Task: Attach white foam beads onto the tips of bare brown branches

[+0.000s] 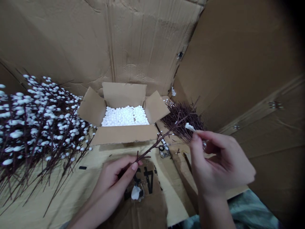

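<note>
Corrugated cardboard sheets (147, 41), creased and dented, rise behind the work, and a brown cardboard panel (252, 63) closes off the space from one to three o'clock. At nine o'clock lies a large heap of dark artificial pussy-willow branches (35, 127), thickly set with white buds. At twelve o'clock stands an open carton (124, 95) with its flaps spread, filled with loose white foam beads (125, 116). Just beside it, towards two o'clock, sits a bundle of dark twigs (183, 116), nearly bare, with only a few white buds at one end.

The left hand (111, 184) is closed around the lower end of a thin, dark branch (162, 143), which angles up towards two o'clock and carries a few white buds near the middle. The right hand (219, 162) pinches a white bud (190, 127) between thumb and forefinger, just beside the branch's upper part. Below the hands, at six o'clock, lies a piece of cardboard with black printing (147, 203), and a white lump (135, 192) rests on it. Between the hands sits a small black-and-white object (164, 151), too unclear to identify.
</note>
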### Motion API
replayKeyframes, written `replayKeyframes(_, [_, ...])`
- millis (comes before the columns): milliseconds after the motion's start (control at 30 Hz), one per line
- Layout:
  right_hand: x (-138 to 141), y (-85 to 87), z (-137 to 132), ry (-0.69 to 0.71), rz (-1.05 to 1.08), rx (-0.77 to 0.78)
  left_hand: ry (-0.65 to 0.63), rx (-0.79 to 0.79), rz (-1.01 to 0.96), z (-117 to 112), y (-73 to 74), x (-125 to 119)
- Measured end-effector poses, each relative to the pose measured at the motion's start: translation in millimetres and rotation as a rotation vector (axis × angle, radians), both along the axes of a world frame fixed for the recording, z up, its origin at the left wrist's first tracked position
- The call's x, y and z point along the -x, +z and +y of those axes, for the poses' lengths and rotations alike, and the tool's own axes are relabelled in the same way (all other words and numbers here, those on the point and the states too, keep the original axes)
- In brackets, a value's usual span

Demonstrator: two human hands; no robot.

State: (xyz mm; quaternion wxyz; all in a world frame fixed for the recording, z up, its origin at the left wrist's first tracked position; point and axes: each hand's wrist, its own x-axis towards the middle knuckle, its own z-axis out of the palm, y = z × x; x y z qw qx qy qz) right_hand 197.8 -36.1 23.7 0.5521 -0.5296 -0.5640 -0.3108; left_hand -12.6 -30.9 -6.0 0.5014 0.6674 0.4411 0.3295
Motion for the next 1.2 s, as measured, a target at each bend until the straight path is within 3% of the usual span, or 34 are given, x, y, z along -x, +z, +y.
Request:
replayKeyframes(500, [-3,1.9,3,-0.009,-0.106,-0.031,0.082,0.095,-0.024,-3,5.0,-3])
replayKeyframes(700, [-5,1.9,8,0.0,-0.132,0.003,0.022,0.098,-0.008,-1,4.8,0])
replayKeyframes(1000, [-1,7.4,5,0.018,-0.018,-0.069,0.049,0.091,-0.05,-3,6.6,-2])
replayKeyframes(1200, [-1,10.8,6,0.047,-0.103,0.019,0.01,0.092,-0.03,-1,4.9,1])
